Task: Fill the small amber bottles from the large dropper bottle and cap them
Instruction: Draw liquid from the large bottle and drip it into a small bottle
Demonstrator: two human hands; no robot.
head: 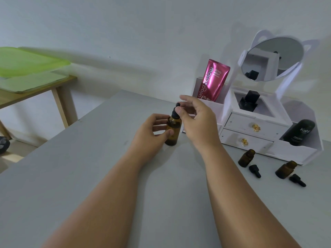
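Observation:
The large amber dropper bottle stands upright on the grey table with its black dropper cap on top. My left hand grips the bottle's body from the left. My right hand reaches in from the right, its thumb touching the black cap and its other fingers spread above it. Two small amber bottles stand uncapped at the right, each with a small black dropper cap lying on the table beside it.
A white vanity organizer with drawers and a round mirror stands at the back right, holding a pink pouch, a black bottle and a black box. A wooden side table with a green lid stands left.

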